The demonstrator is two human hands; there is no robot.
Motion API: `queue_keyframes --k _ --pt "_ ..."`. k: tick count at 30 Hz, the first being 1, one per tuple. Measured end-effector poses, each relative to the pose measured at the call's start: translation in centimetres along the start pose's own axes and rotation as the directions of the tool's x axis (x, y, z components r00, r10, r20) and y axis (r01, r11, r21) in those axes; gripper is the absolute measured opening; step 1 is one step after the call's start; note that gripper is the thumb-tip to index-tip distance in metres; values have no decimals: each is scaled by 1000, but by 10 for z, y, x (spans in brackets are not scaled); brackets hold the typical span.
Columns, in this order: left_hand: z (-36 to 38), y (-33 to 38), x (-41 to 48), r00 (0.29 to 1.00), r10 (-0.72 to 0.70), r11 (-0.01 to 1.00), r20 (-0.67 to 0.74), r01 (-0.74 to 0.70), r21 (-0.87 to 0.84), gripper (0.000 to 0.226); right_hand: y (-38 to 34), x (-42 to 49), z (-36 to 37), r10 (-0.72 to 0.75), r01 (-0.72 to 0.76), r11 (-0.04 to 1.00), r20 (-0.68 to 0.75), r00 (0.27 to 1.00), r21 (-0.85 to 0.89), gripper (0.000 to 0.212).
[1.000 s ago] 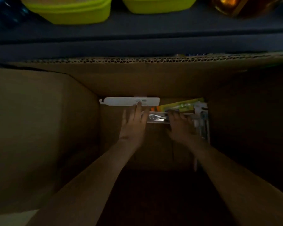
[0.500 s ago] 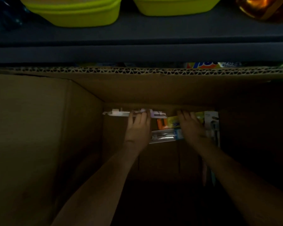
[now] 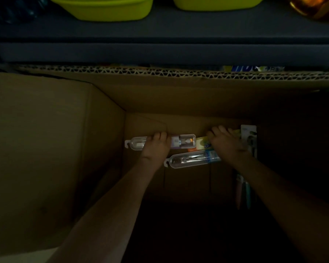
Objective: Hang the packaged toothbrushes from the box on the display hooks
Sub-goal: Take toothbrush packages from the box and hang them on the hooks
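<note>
Cardboard box (image 3: 46, 149) — left hand (image 3: 156, 147) round clear toothbrush pack (image 3: 184, 142)

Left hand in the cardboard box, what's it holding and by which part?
The left hand grips the clear plastic toothbrush pack with the purple label around its middle, fingers curled over its far edge.

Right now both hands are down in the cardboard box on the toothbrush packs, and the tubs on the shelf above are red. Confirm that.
Wrong colour: the head view shows the tubs on the shelf are yellow-green, not red. The left hand and right hand are indeed in the cardboard box on the toothbrush packs.
</note>
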State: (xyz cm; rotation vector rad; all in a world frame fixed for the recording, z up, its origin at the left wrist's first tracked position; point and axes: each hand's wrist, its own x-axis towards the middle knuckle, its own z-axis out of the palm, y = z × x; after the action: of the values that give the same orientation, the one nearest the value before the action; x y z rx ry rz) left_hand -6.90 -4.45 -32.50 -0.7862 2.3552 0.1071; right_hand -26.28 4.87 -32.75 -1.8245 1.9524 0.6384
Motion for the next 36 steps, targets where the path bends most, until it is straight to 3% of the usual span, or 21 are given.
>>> queue_keyframes --k 7,9,13,15,17,20,22,24,27,30,32,36 --pt "-15 -5 -20 987 -161 984 10 161 -82 55 5 -15 -10 16 1 992 -134 991 130 48" --pt "-21 -2 -27 972 -231 941 -51 210 -266 63 5 -24 -16 73 -26 970 -186 980 242 46" --pt "-44 19 -50 937 -313 660 -156 97 -745 91 -8 -46 -45 308 -130 827 -248 918 547 36" --pt "-51 29 -62 933 -333 561 -137 79 -824 103 -19 -56 -64 356 -117 773 -274 893 623 38" --pt "-58 37 -72 964 -250 477 -90 42 -878 110 -32 -63 -79 347 -50 683 -264 900 729 39" --pt "-65 44 -80 998 -64 109 20 27 -994 91 -49 -67 -93 376 -53 438 -129 918 898 37" --pt "-66 47 -81 995 -40 -49 97 95 -994 70 -55 -67 -97 406 -97 299 -35 913 949 35" --pt "-63 47 -77 989 -71 -64 130 126 -990 53 -57 -65 -94 400 -125 190 39 916 974 35" --pt "-58 45 -72 984 -85 -104 157 147 -984 43 -55 -65 -78 360 -113 126 61 931 986 48" --pt "-49 45 -66 977 -52 -115 205 198 -974 42 -48 -68 -54 453 -205 205 93 887 957 71" --pt "-45 44 -65 970 -20 -83 242 240 -967 42 -44 -73 -41 482 -293 228 153 863 929 75" --pt "-63 42 -85 970 23 -11 242 243 -970 47 -53 -94 -54 316 -242 35 219 923 970 64"
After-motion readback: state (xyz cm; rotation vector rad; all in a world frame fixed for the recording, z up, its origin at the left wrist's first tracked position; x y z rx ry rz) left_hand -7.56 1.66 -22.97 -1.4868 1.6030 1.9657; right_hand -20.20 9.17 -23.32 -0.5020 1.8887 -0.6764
